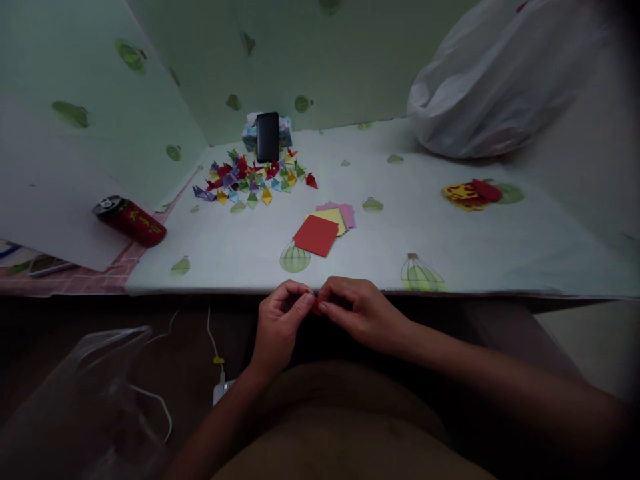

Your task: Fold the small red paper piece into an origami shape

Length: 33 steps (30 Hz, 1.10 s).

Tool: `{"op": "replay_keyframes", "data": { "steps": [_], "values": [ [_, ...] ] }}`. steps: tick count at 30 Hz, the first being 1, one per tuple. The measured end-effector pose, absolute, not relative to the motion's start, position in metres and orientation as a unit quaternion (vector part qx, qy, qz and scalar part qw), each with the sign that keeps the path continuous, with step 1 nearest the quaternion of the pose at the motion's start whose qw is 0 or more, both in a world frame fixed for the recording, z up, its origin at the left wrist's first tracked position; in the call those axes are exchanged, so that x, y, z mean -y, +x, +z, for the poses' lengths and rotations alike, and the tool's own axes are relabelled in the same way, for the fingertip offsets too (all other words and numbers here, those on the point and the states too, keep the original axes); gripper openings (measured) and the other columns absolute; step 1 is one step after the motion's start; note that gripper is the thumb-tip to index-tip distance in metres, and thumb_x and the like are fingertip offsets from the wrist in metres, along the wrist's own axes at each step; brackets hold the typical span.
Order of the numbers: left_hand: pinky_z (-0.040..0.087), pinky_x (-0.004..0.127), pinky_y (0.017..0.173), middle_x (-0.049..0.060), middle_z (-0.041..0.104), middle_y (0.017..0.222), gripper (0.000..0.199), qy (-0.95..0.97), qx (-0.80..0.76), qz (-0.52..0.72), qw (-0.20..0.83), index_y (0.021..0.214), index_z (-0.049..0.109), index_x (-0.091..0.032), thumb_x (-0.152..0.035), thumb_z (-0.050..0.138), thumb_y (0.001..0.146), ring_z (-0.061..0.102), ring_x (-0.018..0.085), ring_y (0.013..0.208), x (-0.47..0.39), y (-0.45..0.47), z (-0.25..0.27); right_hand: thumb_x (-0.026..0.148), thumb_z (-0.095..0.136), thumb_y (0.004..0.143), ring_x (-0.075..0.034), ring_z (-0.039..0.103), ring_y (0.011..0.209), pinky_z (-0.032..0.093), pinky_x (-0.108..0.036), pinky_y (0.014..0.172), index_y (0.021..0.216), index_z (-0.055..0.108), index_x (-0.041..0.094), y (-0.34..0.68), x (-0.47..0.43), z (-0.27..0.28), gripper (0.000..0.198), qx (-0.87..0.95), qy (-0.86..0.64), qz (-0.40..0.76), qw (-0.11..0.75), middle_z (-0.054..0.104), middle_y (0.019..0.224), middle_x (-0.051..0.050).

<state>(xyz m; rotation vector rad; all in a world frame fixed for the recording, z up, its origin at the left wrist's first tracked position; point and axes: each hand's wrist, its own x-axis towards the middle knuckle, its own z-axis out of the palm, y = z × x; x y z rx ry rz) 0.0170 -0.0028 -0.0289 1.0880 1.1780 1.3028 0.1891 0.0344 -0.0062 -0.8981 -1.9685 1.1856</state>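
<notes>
A small folded piece of red paper [315, 306] is pinched between both hands, just off the table's front edge. My left hand [281, 323] grips its left side with thumb and forefinger, and my right hand [361, 312] grips the right side the same way. Fingers hide most of it, so its exact shape cannot be made out. Beyond the hands lies a fanned stack of square paper, with red sheets [317, 235] in front, yellow sheets [332, 217] behind and pink ones [346, 214] at the back. Many small folded paper cranes [253, 179] in mixed colours cluster farther back to the left.
A black phone [268, 137] leans on a tissue pack [249, 137] behind the cranes. A red can [131, 221] stands at the left. A white plastic bag [480, 93] fills the back right, near a yellow-and-red item [465, 194]. Below left hang a cable [212, 333] and clear plastic [100, 393].
</notes>
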Motion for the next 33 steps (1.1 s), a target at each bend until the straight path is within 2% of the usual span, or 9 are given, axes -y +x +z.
{"op": "replay_keyframes", "data": {
  "steps": [6, 12, 15, 20, 25, 29, 33],
  "values": [
    [0.045, 0.022, 0.068, -0.002, 0.064, 0.070, 0.017, 0.357, -0.479, 0.575, 0.559, 0.081, 0.064, -0.016, -0.030, 0.075, 0.082, 0.056, 0.010, 0.065, 0.0010, 0.0211, -0.0290, 0.026, 0.049, 0.096, -0.012, 0.053, 0.060, 0.042, -0.026, 0.060, 0.082, 0.061, 0.016, 0.1913, -0.0360, -0.0068, 0.020, 0.687, -0.348, 0.566, 0.295, 0.057, 0.063, 0.001],
    [0.046, 0.021, 0.068, -0.003, 0.064, 0.069, 0.017, 0.350, -0.467, 0.581, 0.567, 0.079, 0.063, -0.016, -0.029, 0.074, 0.084, 0.056, 0.009, 0.065, 0.0007, 0.0220, -0.0304, 0.032, 0.054, 0.094, -0.012, 0.052, 0.060, 0.041, -0.025, 0.059, 0.084, 0.061, 0.016, 0.1909, -0.0353, -0.0077, 0.020, 0.665, -0.344, 0.593, 0.297, 0.056, 0.065, 0.002],
    [0.046, 0.022, 0.068, -0.002, 0.065, 0.071, 0.016, 0.381, -0.476, 0.570, 0.550, 0.081, 0.064, -0.017, -0.029, 0.073, 0.085, 0.057, 0.010, 0.066, 0.0013, 0.0206, -0.0325, 0.032, 0.060, 0.090, -0.011, 0.051, 0.059, 0.040, -0.024, 0.056, 0.081, 0.061, 0.016, 0.1886, -0.0343, -0.0086, 0.018, 0.658, -0.360, 0.591, 0.297, 0.056, 0.067, 0.002],
    [0.044, 0.023, 0.066, -0.002, 0.062, 0.068, 0.019, 0.410, -0.490, 0.558, 0.529, 0.076, 0.063, -0.016, -0.030, 0.070, 0.087, 0.054, 0.010, 0.065, 0.0025, 0.0224, -0.0326, 0.019, 0.059, 0.084, -0.011, 0.050, 0.058, 0.038, -0.023, 0.054, 0.074, 0.061, 0.018, 0.1859, -0.0327, -0.0098, 0.011, 0.667, -0.371, 0.570, 0.304, 0.057, 0.064, 0.002],
    [0.043, 0.022, 0.063, -0.003, 0.059, 0.064, 0.021, 0.364, -0.473, 0.575, 0.560, 0.074, 0.061, -0.016, -0.031, 0.070, 0.087, 0.052, 0.009, 0.061, 0.0023, 0.0270, -0.0349, 0.021, 0.059, 0.084, -0.011, 0.050, 0.057, 0.039, -0.023, 0.053, 0.074, 0.061, 0.018, 0.1846, -0.0311, -0.0105, 0.011, 0.630, -0.372, 0.611, 0.302, 0.058, 0.066, 0.002],
    [0.045, 0.022, 0.068, -0.002, 0.064, 0.071, 0.017, 0.391, -0.483, 0.552, 0.557, 0.080, 0.066, -0.016, -0.031, 0.071, 0.087, 0.056, 0.010, 0.067, 0.0017, 0.0259, -0.0368, 0.023, 0.059, 0.085, -0.010, 0.049, 0.057, 0.039, -0.024, 0.053, 0.073, 0.060, 0.017, 0.1844, -0.0315, -0.0127, 0.014, 0.636, -0.383, 0.584, 0.328, 0.058, 0.066, 0.001],
    [0.043, 0.022, 0.066, -0.002, 0.062, 0.066, 0.020, 0.440, -0.494, 0.528, 0.532, 0.074, 0.066, -0.016, -0.031, 0.070, 0.088, 0.054, 0.010, 0.064, 0.0023, 0.0230, -0.0346, 0.024, 0.058, 0.087, -0.011, 0.051, 0.059, 0.040, -0.024, 0.055, 0.074, 0.059, 0.017, 0.1849, -0.0318, -0.0144, 0.015, 0.649, -0.368, 0.573, 0.339, 0.062, 0.069, 0.000]
  ]
}}
